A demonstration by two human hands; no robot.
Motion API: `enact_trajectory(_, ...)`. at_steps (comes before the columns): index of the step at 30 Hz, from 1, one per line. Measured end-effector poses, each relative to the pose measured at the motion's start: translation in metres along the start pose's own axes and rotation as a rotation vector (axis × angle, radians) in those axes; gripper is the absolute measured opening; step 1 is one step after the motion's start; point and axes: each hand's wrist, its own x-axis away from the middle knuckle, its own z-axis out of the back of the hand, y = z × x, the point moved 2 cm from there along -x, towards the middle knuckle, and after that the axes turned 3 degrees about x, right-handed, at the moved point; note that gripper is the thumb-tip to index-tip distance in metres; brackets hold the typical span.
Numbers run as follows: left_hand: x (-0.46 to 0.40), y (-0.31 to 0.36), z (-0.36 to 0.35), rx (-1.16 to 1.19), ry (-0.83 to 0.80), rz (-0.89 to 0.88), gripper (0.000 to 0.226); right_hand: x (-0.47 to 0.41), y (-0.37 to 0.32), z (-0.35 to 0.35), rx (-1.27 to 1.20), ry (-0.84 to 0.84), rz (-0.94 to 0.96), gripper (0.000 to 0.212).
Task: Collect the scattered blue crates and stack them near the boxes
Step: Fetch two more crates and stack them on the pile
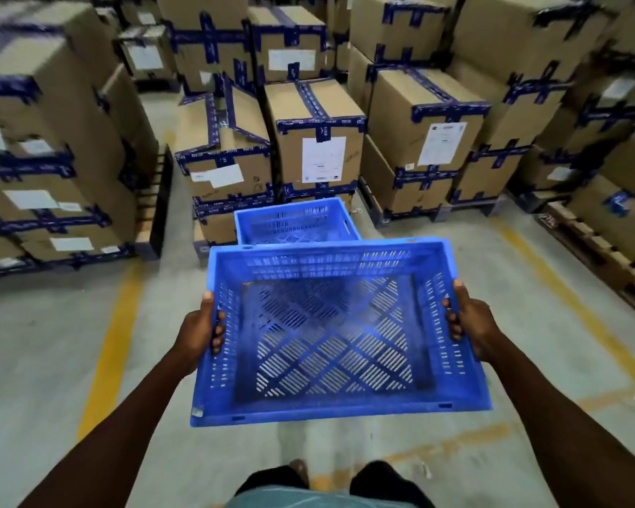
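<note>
I hold an empty blue slotted crate (pixel 330 406) level in front of me, above the floor. My left hand (pixel 198 331) grips its left wall, fingers hooked inside. My right hand (pixel 471 320) grips the right wall the same way. Beyond it, a second blue crate (pixel 294 220) stands on the floor right in front of the cardboard boxes (pixel 319 141); its near part is hidden behind the crate I carry.
Stacks of taped cardboard boxes on pallets rise to the left (pixel 44 159), ahead and to the right (pixel 429 141). Yellow floor lines (pixel 110 346) mark the grey concrete aisle. A wooden pallet edge (pixel 602 251) runs along the right.
</note>
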Motion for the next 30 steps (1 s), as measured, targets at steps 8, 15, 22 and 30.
enact_trajectory(8, -0.123, 0.046, -0.032, 0.004, 0.131, 0.0, 0.061, -0.161, -0.072, -0.07, 0.052, -0.105, 0.02, 0.063)
enact_trajectory(15, -0.231, 0.081, -0.078, -0.013, 0.247, 0.064, 0.061, -0.293, -0.127, -0.121, 0.1, -0.197, 0.006, 0.068)
enact_trajectory(22, -0.303, 0.123, -0.104, -0.023, 0.292, 0.096, 0.062, -0.382, -0.186, -0.152, 0.137, -0.262, -0.014, 0.059)
enact_trajectory(30, -0.417, 0.143, -0.095, 0.0, 0.224, 0.213, 0.056, -0.474, -0.21, -0.226, 0.133, -0.296, -0.107, 0.054)
